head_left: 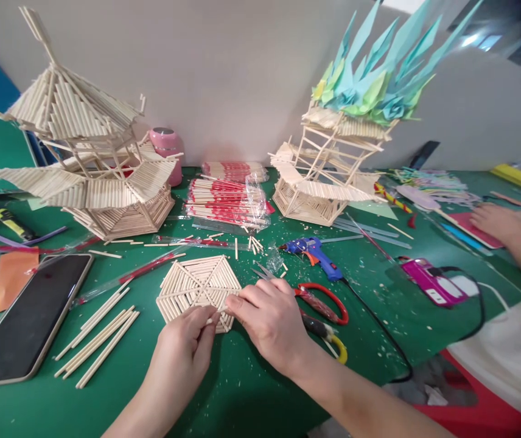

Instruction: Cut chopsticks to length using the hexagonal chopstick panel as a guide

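A web-shaped polygonal panel of pale wooden sticks (196, 280) lies flat on the green table. Over its near edge, my left hand (182, 353) is closed in a pinch on a short wooden stick (211, 320), mostly covered by the fingers. My right hand (267, 319) meets it from the right, also closed, with thumb and forefinger at the same stick; its other fingers curl in. Beside my right hand lie red-handled scissors (342, 310) and a tool with a yellow-and-black handle (340, 350). Loose wooden sticks (100, 347) lie left of my left hand.
A blue glue gun (310, 249) trails its cord rightward. Two stick pavilions (118, 201) (319, 188) stand behind, with bundled sticks (228, 201) between them. A phone (27, 316) lies left, a magenta power strip (434, 283) right. Another person's hand (493, 222) is at far right.
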Motion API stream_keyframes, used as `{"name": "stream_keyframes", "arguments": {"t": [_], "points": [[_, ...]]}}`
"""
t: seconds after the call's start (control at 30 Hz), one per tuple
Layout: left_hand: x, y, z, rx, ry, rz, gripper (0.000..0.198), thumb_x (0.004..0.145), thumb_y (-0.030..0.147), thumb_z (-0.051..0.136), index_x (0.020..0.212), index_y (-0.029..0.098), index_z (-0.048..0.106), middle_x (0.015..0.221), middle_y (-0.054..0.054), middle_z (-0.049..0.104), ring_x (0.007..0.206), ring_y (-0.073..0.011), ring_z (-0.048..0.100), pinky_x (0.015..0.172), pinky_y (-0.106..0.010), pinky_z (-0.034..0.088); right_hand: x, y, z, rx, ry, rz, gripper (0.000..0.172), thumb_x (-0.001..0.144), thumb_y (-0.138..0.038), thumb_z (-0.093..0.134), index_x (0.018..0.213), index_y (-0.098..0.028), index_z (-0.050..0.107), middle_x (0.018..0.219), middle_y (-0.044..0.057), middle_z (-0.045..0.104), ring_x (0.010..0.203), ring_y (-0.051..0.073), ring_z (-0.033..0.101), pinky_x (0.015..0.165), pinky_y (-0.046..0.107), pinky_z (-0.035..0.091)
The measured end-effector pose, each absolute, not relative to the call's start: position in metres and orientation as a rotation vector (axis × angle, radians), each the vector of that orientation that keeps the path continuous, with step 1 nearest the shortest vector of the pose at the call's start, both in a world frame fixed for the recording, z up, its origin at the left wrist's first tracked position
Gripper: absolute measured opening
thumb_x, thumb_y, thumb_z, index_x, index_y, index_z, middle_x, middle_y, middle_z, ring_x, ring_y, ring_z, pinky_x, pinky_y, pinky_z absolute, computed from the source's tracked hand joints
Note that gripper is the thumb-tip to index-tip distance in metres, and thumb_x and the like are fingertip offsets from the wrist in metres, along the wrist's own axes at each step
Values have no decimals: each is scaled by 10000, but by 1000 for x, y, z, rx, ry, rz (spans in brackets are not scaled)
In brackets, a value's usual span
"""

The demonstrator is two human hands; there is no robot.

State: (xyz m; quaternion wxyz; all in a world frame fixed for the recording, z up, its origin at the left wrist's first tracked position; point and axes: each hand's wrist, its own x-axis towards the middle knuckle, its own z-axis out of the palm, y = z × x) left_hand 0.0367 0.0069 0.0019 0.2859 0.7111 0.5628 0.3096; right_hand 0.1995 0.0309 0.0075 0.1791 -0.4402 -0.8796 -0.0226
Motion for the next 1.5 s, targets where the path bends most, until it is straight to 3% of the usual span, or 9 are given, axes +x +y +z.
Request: {"name": "stream_keyframes", "arguments": {"t": [0.23,0.4,0.5,0.63,0.83,1.07,1.23,1.33,1.5], "points": [[37,9,5,1806,1525,923,237,833,232,409,688,162,583,593,-30,632,506,-142,556,477,-210,397,191,30,10,-1268,-2391,-72,96,890,-225,471,908,-238,565,666,-31,581,648,155,435,623,319,203],[31,13,9,1823,1353,737,279,850,241,371,649,167,551,568,-11,567,517,-135,491,492,-219,367,201,39,31,-1159,-2633,34,142,872,-211,503,775,-229,605,629,-33,589,620,139,461,623,305,211],[31,12,15,1825,1209,604,310,862,248,369,622,171,549,554,3,535,521,-127,450,499,-222,339,212,49,51,-1043,-2810,412,192,864,-204,526,694,-209,615,606,-48,594,602,113,497,632,290,243],[33,10,22,1684,1122,600,312,865,325,396,689,167,599,612,-13,570,573,-137,473,532,-228,351,224,59,64,-930,-2707,995,197,884,-232,502,756,-222,653,647,-64,629,592,89,532,704,285,326],[30,15,19,1353,1153,785,304,827,366,475,602,172,540,577,24,463,564,-116,393,514,-219,301,226,55,63,-780,-2306,1779,240,886,-267,476,858,-178,697,770,9,665,687,114,570,643,229,433],[32,12,13,940,962,795,327,810,453,507,691,157,579,488,66,348,480,-83,250,465,-236,170,218,55,53,-1069,-1857,1633,281,902,-360,438,868,-161,634,602,-31,520,575,89,488,556,219,385],[34,11,13,814,891,800,303,787,446,559,718,152,592,502,64,366,485,-73,245,469,-240,150,212,53,48,-1083,-1607,1817,248,898,-387,439,892,-159,538,694,8,602,601,100,540,587,240,422],[35,11,12,773,889,848,265,763,418,608,754,153,602,534,67,365,497,-67,249,470,-228,160,209,50,44,-1056,-1558,1782,245,872,-390,489,826,-163,567,726,1,573,674,111,531,635,251,419],[40,11,6,638,834,929,222,787,370,596,778,148,611,504,77,344,460,-52,269,458,-209,199,206,48,36,-1107,-1577,1635,269,849,-416,516,834,-182,648,685,-27,498,610,98,412,579,238,345]]}}
